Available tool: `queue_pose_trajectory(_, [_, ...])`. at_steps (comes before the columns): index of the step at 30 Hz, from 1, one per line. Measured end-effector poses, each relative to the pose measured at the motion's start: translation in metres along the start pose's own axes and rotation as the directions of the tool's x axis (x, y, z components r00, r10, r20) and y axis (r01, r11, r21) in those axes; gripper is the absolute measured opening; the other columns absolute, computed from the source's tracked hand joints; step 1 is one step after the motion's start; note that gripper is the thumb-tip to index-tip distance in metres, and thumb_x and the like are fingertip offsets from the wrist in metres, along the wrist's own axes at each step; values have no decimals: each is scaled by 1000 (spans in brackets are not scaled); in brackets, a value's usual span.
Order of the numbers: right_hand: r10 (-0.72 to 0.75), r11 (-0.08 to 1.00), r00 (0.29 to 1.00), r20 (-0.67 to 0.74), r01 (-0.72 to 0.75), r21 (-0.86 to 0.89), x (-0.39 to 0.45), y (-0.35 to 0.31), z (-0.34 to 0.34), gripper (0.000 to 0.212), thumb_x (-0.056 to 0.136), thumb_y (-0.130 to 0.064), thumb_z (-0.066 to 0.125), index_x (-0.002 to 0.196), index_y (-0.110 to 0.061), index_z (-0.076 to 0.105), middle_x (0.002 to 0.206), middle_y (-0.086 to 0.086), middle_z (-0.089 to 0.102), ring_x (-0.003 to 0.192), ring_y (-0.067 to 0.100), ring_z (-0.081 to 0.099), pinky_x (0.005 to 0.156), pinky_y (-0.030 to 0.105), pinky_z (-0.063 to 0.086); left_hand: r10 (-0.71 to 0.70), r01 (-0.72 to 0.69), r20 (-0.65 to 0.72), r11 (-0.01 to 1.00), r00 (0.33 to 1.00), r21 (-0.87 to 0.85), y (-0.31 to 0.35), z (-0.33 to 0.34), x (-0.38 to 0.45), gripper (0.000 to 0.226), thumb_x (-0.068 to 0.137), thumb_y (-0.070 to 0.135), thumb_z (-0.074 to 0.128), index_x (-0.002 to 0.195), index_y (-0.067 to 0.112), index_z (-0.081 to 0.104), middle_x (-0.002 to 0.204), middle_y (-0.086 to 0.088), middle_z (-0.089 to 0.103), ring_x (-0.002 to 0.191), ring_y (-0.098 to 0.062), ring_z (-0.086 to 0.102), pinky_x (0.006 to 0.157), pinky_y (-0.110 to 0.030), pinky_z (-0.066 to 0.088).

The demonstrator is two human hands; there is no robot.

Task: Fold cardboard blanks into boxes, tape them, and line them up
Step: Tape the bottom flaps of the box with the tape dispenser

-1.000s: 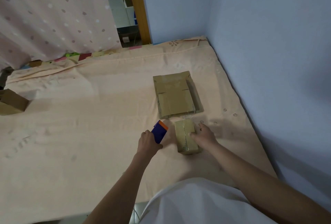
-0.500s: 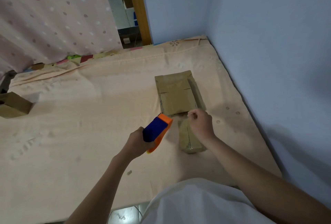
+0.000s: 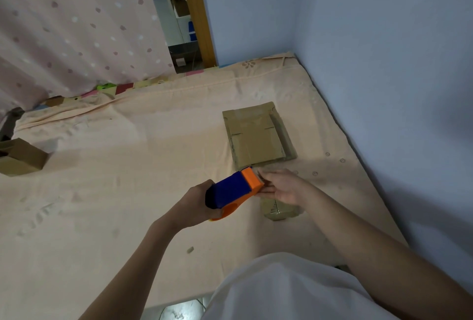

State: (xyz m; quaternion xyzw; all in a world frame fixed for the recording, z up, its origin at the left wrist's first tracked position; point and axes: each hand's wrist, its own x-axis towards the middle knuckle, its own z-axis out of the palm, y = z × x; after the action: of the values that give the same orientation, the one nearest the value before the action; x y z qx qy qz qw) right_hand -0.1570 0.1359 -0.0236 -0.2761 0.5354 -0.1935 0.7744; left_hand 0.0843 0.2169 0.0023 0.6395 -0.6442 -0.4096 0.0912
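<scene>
A peach bedsheet (image 3: 128,191) covers the mattress, wrinkled in places. Behind its far edge hangs a pink curtain (image 3: 76,25) with pale and dark spots, and beside the curtain stands a wooden door frame (image 3: 195,12). Blue walls (image 3: 384,63) meet at the sheet's far right corner, and a strip of patterned fabric (image 3: 112,88) peeks out along its far edge.

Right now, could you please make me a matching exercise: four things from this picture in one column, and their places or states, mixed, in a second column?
Things:
1. tape dispenser
2. flat cardboard blanks
3. small box
4. open box

Places or states:
A. stacked on the sheet, near the wall
B. at the far left edge of the bed
C. gripped in the left hand
D. partly hidden under the right hand

Pairs: 1-C, 2-A, 3-D, 4-B
</scene>
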Motion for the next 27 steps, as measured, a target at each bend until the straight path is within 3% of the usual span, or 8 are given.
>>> queue_pose_trajectory(6, [-12, 1000, 1000, 22, 12, 4, 2, 3, -4, 26, 97, -9, 63, 122, -2, 63, 106, 21, 74, 100, 31, 73, 95, 48, 56, 46, -46, 4, 999, 999, -24, -5, -5, 3, 55, 74, 22, 87, 115, 25, 49, 105, 15, 63, 97, -7, 64, 71, -10, 52])
queue_pose_trajectory(11, [-33, 998, 998, -50, 30, -55, -1, 4, -1, 22, 97, -5, 61, 118, 2, 63, 102, 23, 74, 93, 31, 75, 86, 44, 61, 64, -64, -2, 997, 998, -36, -7, -5, 4, 59, 73, 23, 87, 119, 26, 50, 108, 14, 63, 100, -10, 63, 75, -14, 54])
queue_pose_trajectory(16, [-21, 999, 994, -106, 16, -46, -4, 6, 1, 17, 99, -3, 58, 111, 7, 64, 95, 23, 75, 87, 29, 76, 69, 35, 63, 170, -173, -94, 984, 981, -30, -7, -5, 0, 82, 76, 14, 84, 143, 34, 40, 119, 20, 54, 107, -3, 57, 76, -6, 49])
queue_pose_trajectory(19, [-18, 998, 990, -139, 9, -64, -5, 8, 3, 17, 100, -2, 56, 110, 8, 64, 93, 23, 75, 85, 29, 76, 66, 33, 62, 262, -257, -160, 965, 952, 52, -13, -3, 0, 74, 79, 9, 81, 141, 36, 50, 131, 15, 44, 115, -11, 52, 79, -7, 49])
queue_pose_trajectory(23, [-7, 1000, 989, -151, 3, -26, -5, 10, 2, 18, 100, 0, 54, 113, 11, 61, 96, 26, 74, 86, 31, 76, 68, 36, 63, 396, -384, -149, 917, 906, 104, -11, -6, -3, 58, 82, 18, 79, 133, 36, 59, 143, 18, 40, 128, 5, 39, 88, -6, 47])
queue_pose_trajectory(27, [-3, 1000, 995, -100, 5, 20, -13, 8, 1, 18, 100, -2, 53, 112, 8, 63, 98, 25, 74, 90, 30, 75, 70, 35, 63, 394, -392, -152, 919, 906, 49, -7, -10, -11, 59, 79, 26, 81, 134, 35, 60, 148, 20, 43, 134, 3, 39, 90, -13, 52])
